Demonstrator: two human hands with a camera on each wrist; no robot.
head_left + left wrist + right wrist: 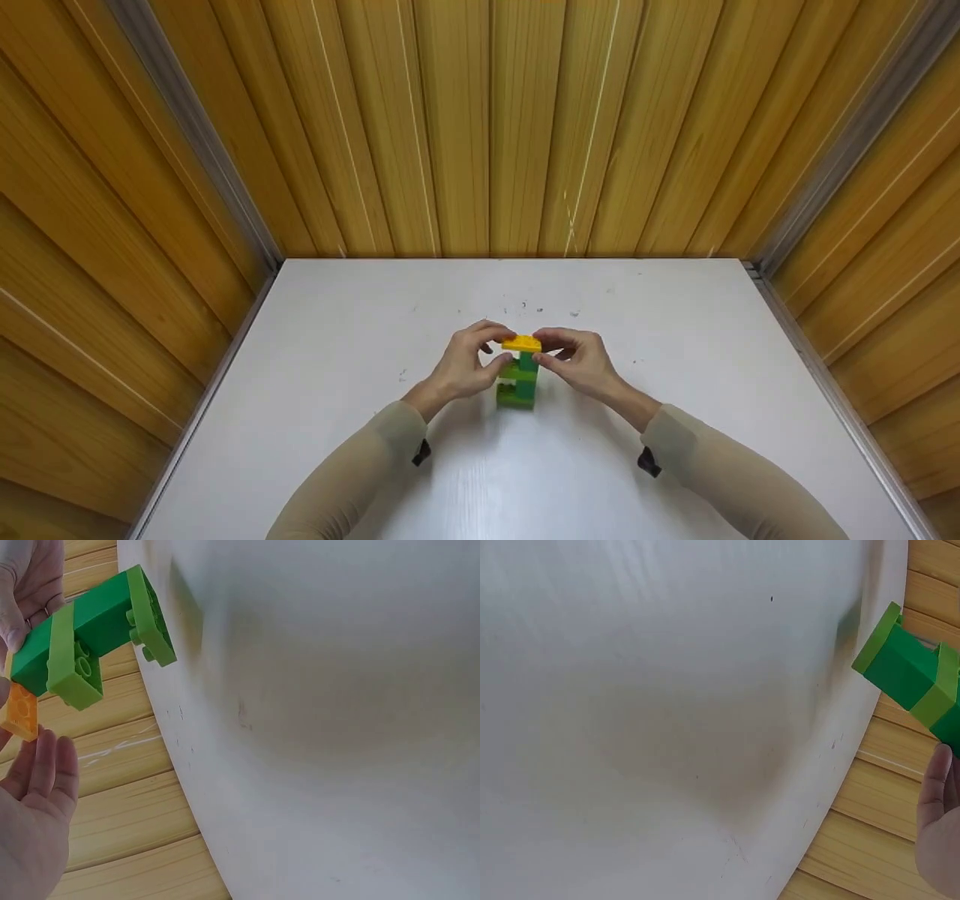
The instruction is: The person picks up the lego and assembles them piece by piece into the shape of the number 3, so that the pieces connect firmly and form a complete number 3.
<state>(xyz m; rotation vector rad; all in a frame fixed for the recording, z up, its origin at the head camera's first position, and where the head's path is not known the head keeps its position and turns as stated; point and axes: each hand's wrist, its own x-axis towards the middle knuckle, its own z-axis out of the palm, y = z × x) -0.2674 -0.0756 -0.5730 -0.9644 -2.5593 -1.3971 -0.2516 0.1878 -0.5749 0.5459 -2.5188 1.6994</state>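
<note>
A small tower of toy building bricks stands upright between both hands. Its top is a yellow brick (522,344), over an upper dark green brick (528,362), a light green plate (516,373), a lower dark green brick (901,669) and a light green base plate (152,615). The yellow brick and both light green plates jut out to the left. My left hand (469,365) pinches the yellow brick's overhanging left end between thumb and fingers. From the other side, my right hand (587,364) grips the tower's top, thumb at the upper dark green brick.
The white tabletop (337,322) has small dark scuff marks beyond the hands. Wood-patterned panels (450,135) rise behind it and at both sides, with grey metal rails (202,135) at the corners. Each sleeve cuff has a black strap end (422,452) hanging beneath.
</note>
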